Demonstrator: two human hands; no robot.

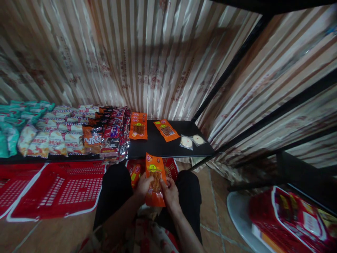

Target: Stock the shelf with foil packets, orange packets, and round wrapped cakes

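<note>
Between my knees, my left hand (143,185) and my right hand (170,194) both grip an orange snack packet (155,172) by its sides. A clear window in the packet shows brown sticks inside. Below the shelf edge, more orange packets (135,173) lie in a red basket (172,168), partly hidden behind my left hand. On the black shelf (147,149) ahead lie a small stack of orange packets (138,125) and, farther right, a tilted orange packet (166,130). Beside that one are two clear-wrapped round pale items (186,142).
Left on the shelf stand rows of purple-red packets (114,131), orange-black bags (92,138), white bags (56,140) and teal bags (10,137). Red baskets (59,189) sit on the floor below. At right, black frame bars (237,70) slant past a filled red basket (263,214).
</note>
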